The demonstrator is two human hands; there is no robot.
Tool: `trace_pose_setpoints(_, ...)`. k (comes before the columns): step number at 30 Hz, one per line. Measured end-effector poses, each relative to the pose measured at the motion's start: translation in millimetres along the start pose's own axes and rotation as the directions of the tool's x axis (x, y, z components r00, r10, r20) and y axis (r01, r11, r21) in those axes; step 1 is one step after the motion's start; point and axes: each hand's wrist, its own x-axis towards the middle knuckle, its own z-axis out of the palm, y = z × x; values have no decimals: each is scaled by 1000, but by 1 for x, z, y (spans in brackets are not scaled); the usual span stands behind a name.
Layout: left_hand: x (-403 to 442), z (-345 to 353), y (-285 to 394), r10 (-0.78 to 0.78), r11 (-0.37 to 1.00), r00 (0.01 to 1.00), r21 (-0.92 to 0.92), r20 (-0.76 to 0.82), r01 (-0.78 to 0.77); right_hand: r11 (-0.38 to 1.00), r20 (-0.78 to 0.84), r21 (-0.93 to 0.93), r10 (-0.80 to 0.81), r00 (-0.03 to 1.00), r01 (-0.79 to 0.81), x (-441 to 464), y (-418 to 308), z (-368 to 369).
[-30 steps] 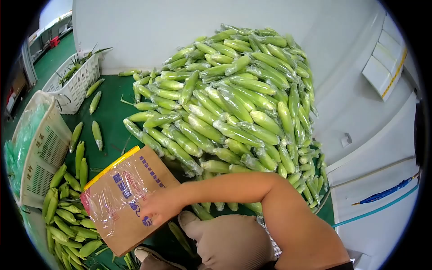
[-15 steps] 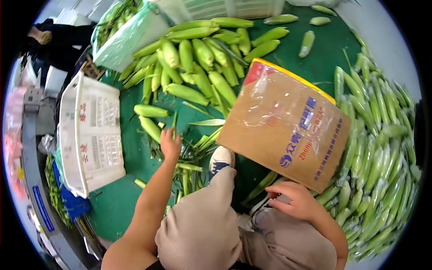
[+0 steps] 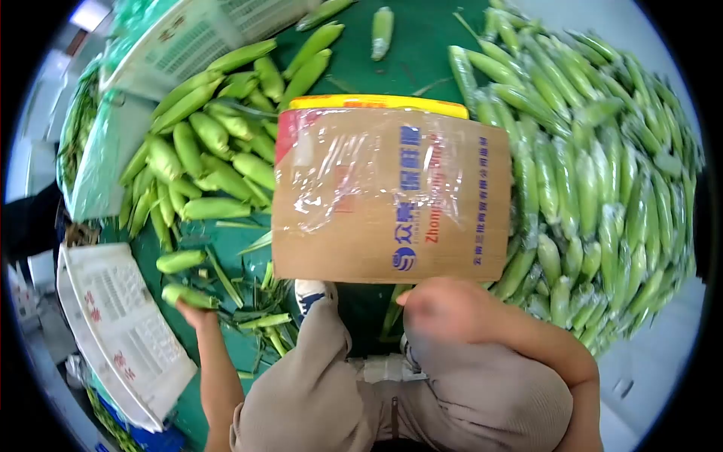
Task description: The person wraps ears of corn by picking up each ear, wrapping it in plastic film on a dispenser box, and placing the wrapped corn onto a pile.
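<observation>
My left hand is closed around a green ear of corn in its husk, low on the left side of the green floor. Just above it lies another husked ear. Cut husk leaves and stalk pieces are scattered to the right of that hand. Over my right knee is my right hand, smeared by motion, so its fingers do not show clearly. Directly in front of it lies a cardboard box with a yellow edge and clear film on top.
A heap of unwrapped corn lies beyond the left hand. Many film-wrapped ears are piled along the right. A white crate stands at the left, another at the back, beside a plastic-lined container of greens.
My left hand has gone from the husk scraps to the ear of corn and taken hold of it. The view has turned right, and the right hand has shifted slightly over the knee.
</observation>
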Motion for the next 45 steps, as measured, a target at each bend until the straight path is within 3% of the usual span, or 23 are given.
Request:
trace_pose_setpoints(2, -20, 14, 18, -12, 975, 991, -220, 130, 41, 990, -14, -132, -50, 999, 48, 3, 3, -15)
trace_pose_setpoints(3, -65, 30, 31, -46, 950, 987, -297, 155, 91, 931, 17, -362, -46, 999, 49, -4, 18, -32)
trace_pose_setpoints(5, -129, 82, 56, -22, 994, 936, -93, 351, 59, 875, -329, -459, -6, 944, -154, -13, 64, -68)
trace_pose_setpoints(6, -154, 113, 63, 123, 985, 891, 57, 438, -164, 869, -425, -427, 51, 904, -251, -12, 66, -83)
trace_pose_setpoints(7, -186, 149, 69, 244, 904, 808, 175, 536, -389, 824, -352, -502, 82, 932, -262, -12, 68, -88)
trace_pose_setpoints(9, -245, 219, 82, 202, 642, 609, 366, 767, -674, 729, -207, -638, 151, 967, -250, -5, 81, -87)
trace_pose_setpoints(11, -298, 280, 67, 59, 553, 292, 212, 955, -806, 735, -229, -658, 16, 973, -167, 5, 94, -80)
trace_pose_setpoints(12, -321, 307, 54, 67, 245, 38, 21, 997, -969, 729, -228, -667, -3, 974, -154, 10, 96, -79)
trace_pose_setpoints(13, -341, 330, 39, 27, 16, -120, -121, 992, -993, 716, -230, -683, -27, 973, -142, 17, 99, -83)
trace_pose_setpoints(15, -366, 372, 13, -212, -39, -237, -251, 948, -967, 714, -231, -697, -135, 963, -67, 20, 127, -77)
trace_pose_setpoints(19, -350, 395, -45, -256, -124, -234, -272, 938, -954, 819, -383, -568, -351, 854, 82, 4, 148, -57)
trace_pose_setpoints(20, -345, 395, -45, -246, -141, -269, -309, 931, -941, 893, -606, -446, -355, 711, 66, -1, 144, -43)
trace_pose_setpoints(23, -339, 388, -42, -275, -148, -215, -263, 937, -954, 985, -889, 36, -46, 456, 170, 1, 96, -42)
trace_pose_setpoints(24, -343, 395, -40, -286, -141, -200, -248, 937, -959, 982, -756, -73, -168, 632, 174, 5, 101, -56)
trace_pose_setpoints(26, -345, 404, -37, -343, -75, -168, -205, 924, -976, 844, -522, -525, -221, 824, -106, 8, 97, -59)
trace_pose_setpoints(28, -344, 408, -34, -370, -54, -161, -194, 915, -980, 667, -431, -726, -251, 867, -167, 26, 95, -57)
trace_pose_setpoints(31, -345, 405, -32, -364, -15, -155, -173, 918, -985, 714, -496, -686, -317, 809, -141, 35, 142, -51)
trace_pose_setpoints(32, -344, 404, -33, -384, 0, -165, -179, 908, -984, 784, -600, -613, -378, 705, -101, 31, 147, -48)
trace_pose_setpoints(35, -339, 404, -36, -420, 41, -211, -213, 883, -976, 935, -781, -353, -283, 556, -21, 27, 105, -52)
trace_pose_setpoints(36, -339, 403, -37, -417, 52, -229, -228, 879, -972, 917, -777, -397, -324, 540, -21, 34, 100, -56)
trace_pose_setpoints(39, -348, 408, -38, -491, 12, -209, -233, 846, -972, 797, -615, -604, -482, 624, 20, 70, 121, -74)
trace_pose_setpoints(41, -346, 413, -42, -509, -30, -190, -239, 840, -971, 718, -549, -688, -421, 722, -104, 94, 101, -62)
trace_pose_setpoints(45, -330, 419, -37, -415, 307, -198, -69, 888, -949, 600, -451, -762, -222, 865, -243, 123, 82, -57)
